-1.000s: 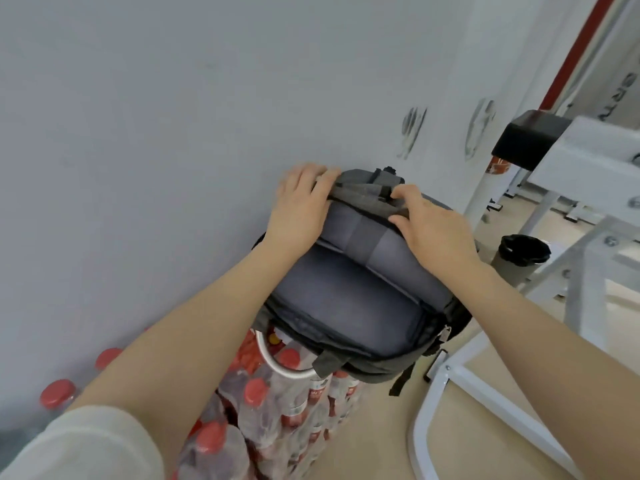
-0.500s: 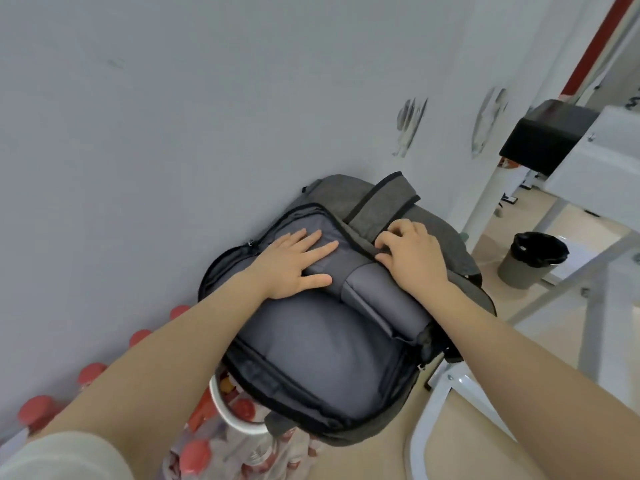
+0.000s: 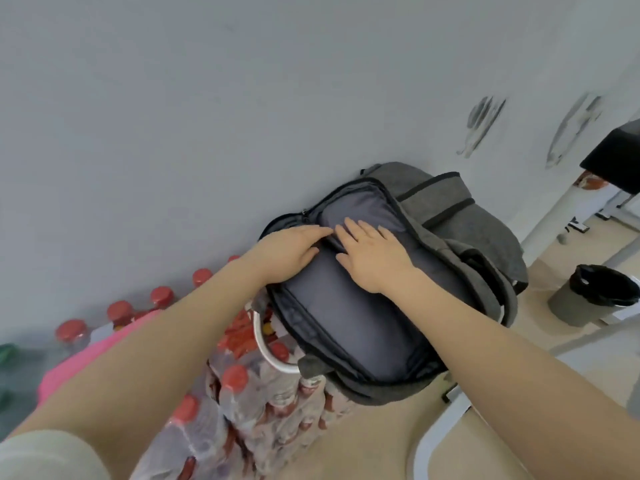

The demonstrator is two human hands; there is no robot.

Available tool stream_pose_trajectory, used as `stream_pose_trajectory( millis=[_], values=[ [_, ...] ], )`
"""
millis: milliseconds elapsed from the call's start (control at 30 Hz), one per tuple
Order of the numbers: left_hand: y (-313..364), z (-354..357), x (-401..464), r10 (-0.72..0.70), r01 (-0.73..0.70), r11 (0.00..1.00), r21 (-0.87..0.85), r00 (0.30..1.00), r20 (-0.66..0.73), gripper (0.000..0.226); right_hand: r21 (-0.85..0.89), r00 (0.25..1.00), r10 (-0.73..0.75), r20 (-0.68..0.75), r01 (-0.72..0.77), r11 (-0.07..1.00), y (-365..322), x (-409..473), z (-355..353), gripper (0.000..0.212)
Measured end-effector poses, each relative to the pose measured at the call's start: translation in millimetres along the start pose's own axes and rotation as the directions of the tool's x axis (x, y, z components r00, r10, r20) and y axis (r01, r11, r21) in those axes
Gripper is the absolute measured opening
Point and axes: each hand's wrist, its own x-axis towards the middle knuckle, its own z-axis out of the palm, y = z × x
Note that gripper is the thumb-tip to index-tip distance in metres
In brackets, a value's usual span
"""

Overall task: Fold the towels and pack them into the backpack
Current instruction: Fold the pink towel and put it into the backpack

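Observation:
A grey backpack (image 3: 474,237) lies against the wall on top of a shrink-wrapped pack of bottles, its main compartment unzipped and showing dark grey lining (image 3: 346,323). My left hand (image 3: 289,251) lies flat on the lining near the zipper's upper left edge, fingers together. My right hand (image 3: 372,256) rests flat beside it with fingers spread, and the two almost touch. A pink towel (image 3: 104,348) shows at the left behind my left forearm, partly hidden.
Shrink-wrapped packs of red-capped bottles (image 3: 263,393) stand under and left of the backpack along the grey wall (image 3: 242,98). A bin with a black liner (image 3: 595,292) stands on the floor at right. A white metal frame (image 3: 440,431) is at bottom right.
The backpack's flap has dropped back further and the compartment lies wider open. My right hand moved from the folded flap onto the lining beside my left hand. The view shifted left.

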Motion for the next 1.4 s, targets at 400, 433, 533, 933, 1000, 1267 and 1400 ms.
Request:
stream_pose_trajectory(
  millis=[400, 433, 533, 933, 1000, 1267, 1400],
  values=[
    [-49, 0, -171, -0.619, 0.603, 0.785, 0.144, 0.773, 0.137, 0.058, 0.01, 1.0, -0.014, 0.021, 0.014, 1.0, -25, 10, 11, 0.07],
    [-53, 3, -179, -0.665, 0.644, 0.746, 0.17, 0.733, 0.139, 0.054, 0.007, 1.0, -0.014, 0.015, 0.013, 1.0, -27, 8, 11, 0.07],
    [-55, 4, -191, -0.78, 0.753, 0.623, 0.21, 0.616, 0.107, 0.063, 0.002, 1.0, -0.008, 0.006, 0.008, 1.0, -30, 5, 11, 0.07],
    [22, -64, -107, -0.393, 0.358, 0.871, -0.336, 0.919, -0.038, 0.036, -0.004, 0.999, -0.032, -0.025, 0.032, 0.999, -15, 10, 0, 0.056],
    [31, -69, -77, -0.367, 0.31, 0.889, -0.338, 0.923, -0.119, 0.039, -0.02, 0.999, -0.008, -0.053, 0.007, 1.0, -6, 10, -4, 0.059],
    [28, -41, -27, -0.168, 0.211, 0.912, -0.351, 0.974, 0.15, 0.05, -0.011, 0.987, 0.077, -0.143, -0.079, 0.997, 10, 5, -35, 0.028],
    [21, -33, -14, -0.027, 0.05, 0.921, -0.386, 0.998, 0.065, 0.041, 0.034, 0.969, 0.087, -0.233, -0.081, 0.996, 27, 1, -49, 0.028]
  ],
)
